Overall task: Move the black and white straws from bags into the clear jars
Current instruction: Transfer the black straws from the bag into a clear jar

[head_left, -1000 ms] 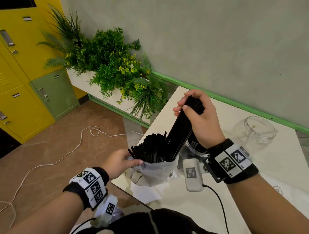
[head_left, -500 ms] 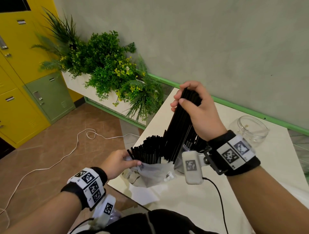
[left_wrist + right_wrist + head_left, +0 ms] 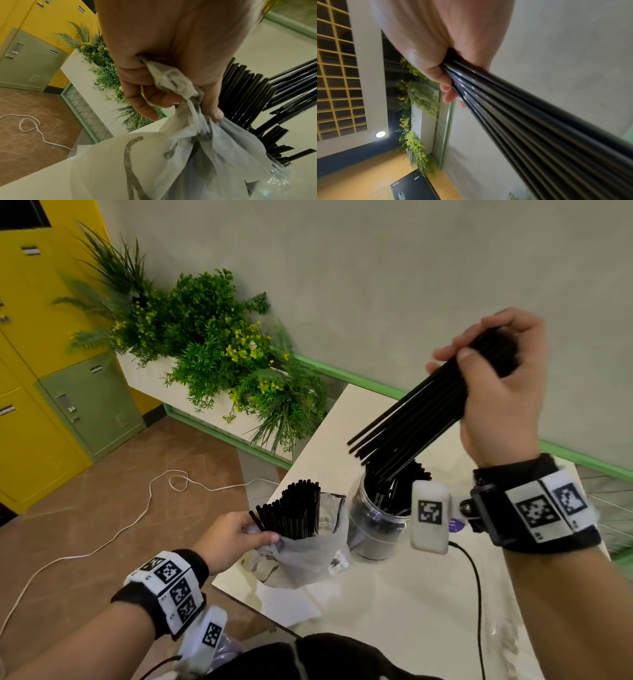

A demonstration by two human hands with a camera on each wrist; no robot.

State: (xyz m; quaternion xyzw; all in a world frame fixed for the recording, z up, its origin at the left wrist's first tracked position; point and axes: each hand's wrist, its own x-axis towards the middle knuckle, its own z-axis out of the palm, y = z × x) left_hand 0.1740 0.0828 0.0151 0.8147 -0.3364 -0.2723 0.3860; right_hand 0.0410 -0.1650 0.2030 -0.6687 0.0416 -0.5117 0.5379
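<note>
A bunch of black straws is clamped at its top end in the right hand, fingers curled tight round it; lower ends hang just above the clear jar, already partly filled. Step judged: bag-to-jar transfer, mid-way. Next: ends to be lowered into the jar mouth, then released. The bag w/ remaining straws is pinched at its rim by the left hand. Under both: pale table; beyond: plants, yellow lockers.
</note>
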